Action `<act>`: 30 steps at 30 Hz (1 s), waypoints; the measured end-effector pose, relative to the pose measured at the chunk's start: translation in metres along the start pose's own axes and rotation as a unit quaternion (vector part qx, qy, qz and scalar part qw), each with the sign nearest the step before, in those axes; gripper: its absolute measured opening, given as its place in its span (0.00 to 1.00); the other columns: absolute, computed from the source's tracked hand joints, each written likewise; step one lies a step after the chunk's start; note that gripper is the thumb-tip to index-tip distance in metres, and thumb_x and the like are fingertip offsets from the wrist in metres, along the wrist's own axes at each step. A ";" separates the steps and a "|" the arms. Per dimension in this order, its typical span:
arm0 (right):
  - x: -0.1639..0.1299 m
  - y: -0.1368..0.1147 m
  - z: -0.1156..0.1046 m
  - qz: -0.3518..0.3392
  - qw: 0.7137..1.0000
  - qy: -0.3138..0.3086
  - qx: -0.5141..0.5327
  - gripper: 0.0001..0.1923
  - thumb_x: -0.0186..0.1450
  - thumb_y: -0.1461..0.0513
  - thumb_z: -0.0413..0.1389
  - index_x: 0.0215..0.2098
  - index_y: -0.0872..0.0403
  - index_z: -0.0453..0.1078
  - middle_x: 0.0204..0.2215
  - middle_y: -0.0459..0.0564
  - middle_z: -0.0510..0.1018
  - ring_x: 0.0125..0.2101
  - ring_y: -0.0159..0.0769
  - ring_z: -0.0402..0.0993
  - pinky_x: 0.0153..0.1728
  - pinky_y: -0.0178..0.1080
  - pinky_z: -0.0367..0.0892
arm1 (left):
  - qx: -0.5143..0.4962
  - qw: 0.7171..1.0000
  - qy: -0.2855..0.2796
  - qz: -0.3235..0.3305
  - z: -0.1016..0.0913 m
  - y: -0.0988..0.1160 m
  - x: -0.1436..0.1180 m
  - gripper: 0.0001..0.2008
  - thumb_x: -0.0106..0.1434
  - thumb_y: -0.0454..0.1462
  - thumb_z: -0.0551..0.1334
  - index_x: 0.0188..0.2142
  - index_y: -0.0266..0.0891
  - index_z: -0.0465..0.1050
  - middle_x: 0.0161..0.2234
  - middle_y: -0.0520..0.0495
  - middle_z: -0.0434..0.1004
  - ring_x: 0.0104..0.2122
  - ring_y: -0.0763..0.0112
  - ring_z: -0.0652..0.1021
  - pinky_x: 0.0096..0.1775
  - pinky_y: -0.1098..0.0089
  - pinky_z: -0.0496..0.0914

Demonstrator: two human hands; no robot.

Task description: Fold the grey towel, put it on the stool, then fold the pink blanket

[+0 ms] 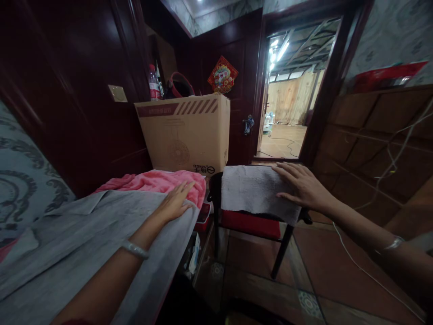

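1. Broadly, a grey cloth [84, 234] covers the low surface on the left, its long axis running from the near left corner away toward the far right edge, where it ends just short of the gap beside the chair.
2. Behind it stands a cardboard box [187, 133], with a plastic bottle [154, 83] showing above the box's far left corner.
3. A pink towel [158, 181] lies at the far edge of the grey cloth, touching the foot of the box.
4. To the right, a dark wooden chair [283, 246] with a red seat carries a grey towel [253, 189], folded into a rough rectangle; its long axis runs left to right across the seat, and its near edge hangs over the front.
5. The right hand [302, 185] lies open and flat, fingers spread, on the right edge of the grey towel; this hand is the nearer one to it.
6. The left hand [176, 201] rests open, palm down, at the far right corner of the grey cloth, fingertips touching the pink towel. Neither hand grips anything.
7. A bangle sits on each wrist.
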State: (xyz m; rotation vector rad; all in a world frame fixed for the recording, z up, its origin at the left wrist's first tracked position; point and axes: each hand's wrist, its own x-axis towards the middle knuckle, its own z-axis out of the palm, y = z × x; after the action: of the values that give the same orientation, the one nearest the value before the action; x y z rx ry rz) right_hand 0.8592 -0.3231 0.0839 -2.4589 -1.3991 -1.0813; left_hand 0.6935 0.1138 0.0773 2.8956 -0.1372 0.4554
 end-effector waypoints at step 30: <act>0.082 -0.444 0.159 -0.264 0.876 -0.038 0.403 0.25 0.73 0.52 0.49 0.64 0.51 0.69 0.66 0.58 0.66 0.65 0.53 0.61 0.61 0.58 0.62 | 0.210 0.762 0.025 -0.612 -0.018 0.082 -0.479 0.30 0.70 0.44 0.56 0.68 0.34 0.62 0.69 0.30 0.57 0.69 0.48 0.60 0.66 0.43 0.56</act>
State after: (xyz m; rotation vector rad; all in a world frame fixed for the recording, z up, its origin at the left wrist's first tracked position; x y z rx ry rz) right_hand 0.6195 0.0535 -0.0876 -1.5644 -2.0639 -0.2984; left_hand 0.2240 0.0665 -0.0401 2.5460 1.9256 0.2856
